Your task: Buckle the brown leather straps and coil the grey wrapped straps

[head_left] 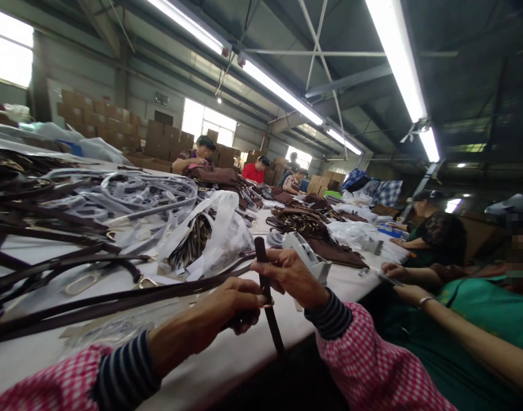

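Observation:
A dark brown strap (pixel 275 331) runs upright between my hands, its rounded end pointing up and its lower part hanging past the table edge. My right hand (pixel 293 277) pinches it near the top, between thumb and fingers. Lower down, my left hand (pixel 229 305) closes around the same strap, close to a small metal fitting; part of what its fingers hold is hidden. Long brown straps (pixel 128 299) with gold-coloured rings lie on the table beside my left arm. Just beyond my hands sits an open white plastic bag (pixel 227 225) filled with strap-like pieces.
The white table (pixel 188 362) carries a heap of plastic-wrapped straps (pixel 145 191) at left and a pile of brown pieces (pixel 302 222) beyond my right hand, near a grey dispenser-like object (pixel 304 251). A co-worker in green (pixel 479 302) sits close on the right. Cardboard boxes (pixel 111 123) are stacked behind.

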### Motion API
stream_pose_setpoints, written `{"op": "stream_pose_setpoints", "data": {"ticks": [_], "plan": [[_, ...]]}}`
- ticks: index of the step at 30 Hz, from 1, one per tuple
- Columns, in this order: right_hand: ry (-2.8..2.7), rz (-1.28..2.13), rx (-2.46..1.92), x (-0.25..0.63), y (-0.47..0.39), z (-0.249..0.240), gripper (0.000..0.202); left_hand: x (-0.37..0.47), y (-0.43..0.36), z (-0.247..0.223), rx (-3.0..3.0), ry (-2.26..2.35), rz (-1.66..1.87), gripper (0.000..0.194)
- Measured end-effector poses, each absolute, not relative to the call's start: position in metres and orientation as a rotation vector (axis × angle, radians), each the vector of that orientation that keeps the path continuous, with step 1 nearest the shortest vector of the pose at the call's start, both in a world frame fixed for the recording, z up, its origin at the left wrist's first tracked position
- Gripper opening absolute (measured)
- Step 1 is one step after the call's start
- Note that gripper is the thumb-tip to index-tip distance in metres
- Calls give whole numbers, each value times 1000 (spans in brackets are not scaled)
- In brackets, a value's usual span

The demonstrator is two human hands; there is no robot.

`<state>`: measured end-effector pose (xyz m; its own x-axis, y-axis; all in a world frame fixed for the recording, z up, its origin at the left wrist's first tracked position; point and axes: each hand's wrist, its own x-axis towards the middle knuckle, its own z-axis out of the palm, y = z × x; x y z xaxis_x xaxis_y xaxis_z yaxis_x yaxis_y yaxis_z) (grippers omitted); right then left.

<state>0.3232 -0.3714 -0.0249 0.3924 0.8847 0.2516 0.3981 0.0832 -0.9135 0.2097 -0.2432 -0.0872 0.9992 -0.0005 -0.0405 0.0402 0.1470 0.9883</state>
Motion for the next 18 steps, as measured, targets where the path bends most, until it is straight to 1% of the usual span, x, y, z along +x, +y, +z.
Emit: {"op": "stream_pose_setpoints", "data": {"ticks": [3, 5, 7, 10, 14, 18], "plan": [[-1108, 416, -1495, 332, -369, -25, 32, 210, -248, -95, 1289, 7, -166, 29], [-1063, 355, -1447, 336, -372, -27, 28, 209, -251, -97, 1248, -44, -177, 28], [-1015, 346, -1409, 340, -377, -30, 27, 208, -253, -97, 1213, -69, -158, 24], [-956, 361, -1388, 342, -386, -31, 27, 208, -254, -100, 1171, -61, -176, 25], [-937, 439, -1416, 344, -397, -29, 30, 210, -257, -105, 1223, 11, -167, 28], [-992, 680, -1570, 348, -406, -27, 32, 209, -260, -104, 1281, 57, -156, 29]]}}
